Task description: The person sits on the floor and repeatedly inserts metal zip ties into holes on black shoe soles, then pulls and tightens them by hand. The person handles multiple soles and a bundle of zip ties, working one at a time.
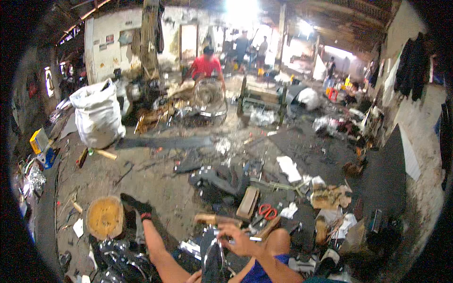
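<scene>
A long black piece with a shiny curved edge (213, 257) stands up between my legs at the bottom of the head view. At its lower left edge is my left hand (194, 277); only a few fingers show, closed against it, and the rest is cut off. My right hand (239, 239) is beside the top of the piece, its fingers bent in a pinch on a thin silver rod-like tool (255, 238). The tool's exact kind is too blurred to tell. My bare left leg (160, 245) stretches out to a dark shoe (134, 203).
A round wooden block (105, 218) is left of my foot, near shiny black pieces (122, 259). Ahead lie red-handled scissors (267, 212), a wooden-handled tool (217, 219), a rectangular block (247, 203) and black scraps (219, 181). A white sack (97, 113) stands far left. Someone in red (206, 66) sits beyond.
</scene>
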Demonstrator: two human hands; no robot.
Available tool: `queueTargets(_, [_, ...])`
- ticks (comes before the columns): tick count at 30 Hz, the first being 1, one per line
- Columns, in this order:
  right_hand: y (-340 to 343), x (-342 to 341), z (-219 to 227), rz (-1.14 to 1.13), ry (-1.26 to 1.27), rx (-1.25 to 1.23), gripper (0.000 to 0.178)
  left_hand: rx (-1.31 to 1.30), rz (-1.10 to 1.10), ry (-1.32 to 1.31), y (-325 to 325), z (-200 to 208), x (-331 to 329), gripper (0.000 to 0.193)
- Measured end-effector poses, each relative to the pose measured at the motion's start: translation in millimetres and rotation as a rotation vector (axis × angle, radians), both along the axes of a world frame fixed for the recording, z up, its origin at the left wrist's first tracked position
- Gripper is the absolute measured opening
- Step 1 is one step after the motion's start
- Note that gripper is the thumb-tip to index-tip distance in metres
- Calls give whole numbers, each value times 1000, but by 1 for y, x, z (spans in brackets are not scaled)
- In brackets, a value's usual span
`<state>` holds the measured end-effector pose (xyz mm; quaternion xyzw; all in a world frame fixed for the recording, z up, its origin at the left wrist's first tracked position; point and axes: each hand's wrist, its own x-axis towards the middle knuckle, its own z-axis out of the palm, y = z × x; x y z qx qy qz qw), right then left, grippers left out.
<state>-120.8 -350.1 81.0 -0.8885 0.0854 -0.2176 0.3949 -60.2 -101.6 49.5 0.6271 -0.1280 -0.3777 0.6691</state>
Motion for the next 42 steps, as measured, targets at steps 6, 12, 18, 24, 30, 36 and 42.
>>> queueTargets(6, [-15,17,23,52,-106,44,18,-269,-63,463,13,2,-3,24])
queueTargets(12, [-18,24,1,102,18,156,19,-175,-227,444,8,2,20,34])
queueTargets(18, [35,29,-59,-25,-82,556,45,-41,-103,-139,0,7,28,46])
queueTargets(24, [104,-9,-171,315,278,1851,39,-90,175,-18,7,-11,40,37])
queueTargets(30, [94,-5,-126,255,456,1235,52,-147,179,-73,2,21,30,50])
queueTargets(36, [60,3,13,-202,-135,865,15,221,-284,-1250,8,75,34,75])
queueTargets(42, [55,6,39,-323,-75,931,17,217,-278,-1370,7,77,35,75])
